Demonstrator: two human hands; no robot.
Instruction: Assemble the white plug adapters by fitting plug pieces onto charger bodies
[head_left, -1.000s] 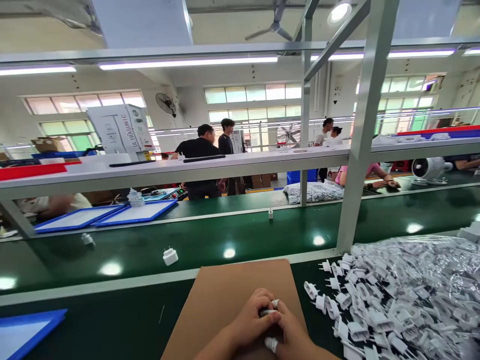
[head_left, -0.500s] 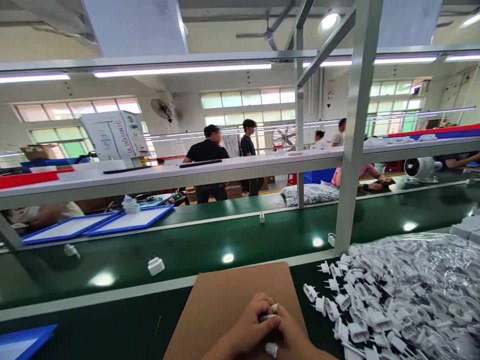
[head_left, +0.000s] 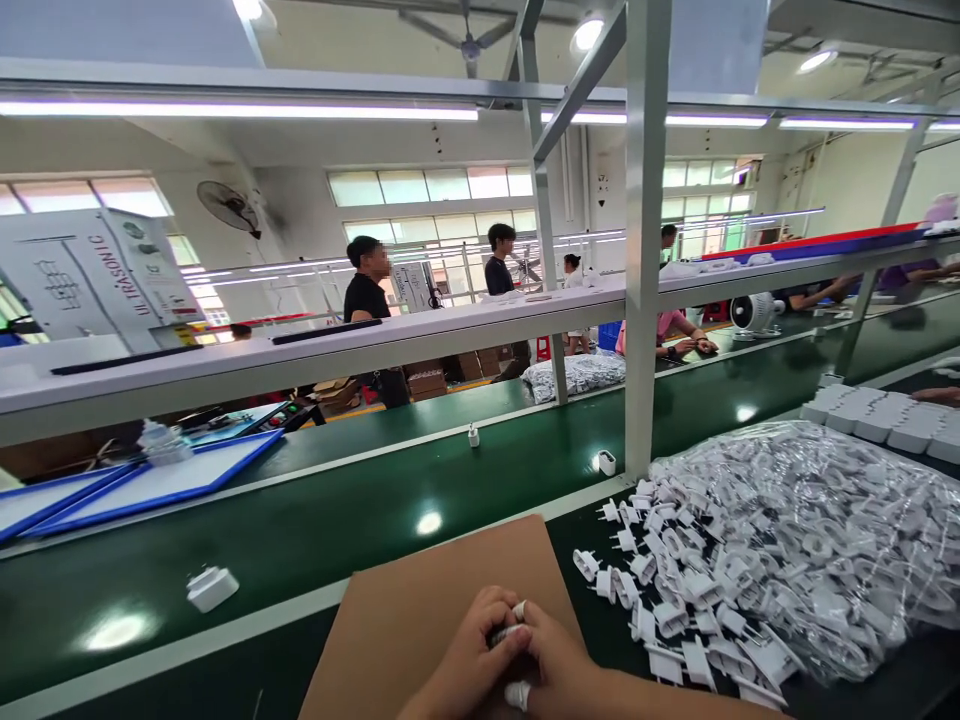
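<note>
At the near edge of the counter (head_left: 225,670), a brown cardboard sheet (head_left: 420,590) lies flat on the dark green surface. Both hands meet over its lower part: left hand (head_left: 469,660) and right hand (head_left: 559,672) are pressed together, fingers curled shut around one small white plug part (head_left: 508,633), mostly hidden between them; white tape wraps some fingertips (head_left: 518,694). Just right of the cardboard, a big heap of white plug parts (head_left: 705,590) spreads across the counter, loose ones at its left edge, the rest in clear plastic bags (head_left: 817,520). Rows of white adapter blocks (head_left: 877,415) sit behind the heap, far right.

Beyond a pale strip runs a glossy green conveyor belt (head_left: 360,510) with ceiling lights reflected in it; a white charger (head_left: 212,587) lies on it at left, two small pieces (head_left: 473,435) further back. Blue-framed trays (head_left: 150,480) rest on the far side, left. A grey metal upright (head_left: 645,240) carries a white shelf (head_left: 337,355) across the view. The room is a bright factory hall: tube lights, high windows, a wall fan (head_left: 225,205), ceiling fan, an ultrasonic machine (head_left: 90,275) at left. Several people stand or sit at the lines behind.
</note>
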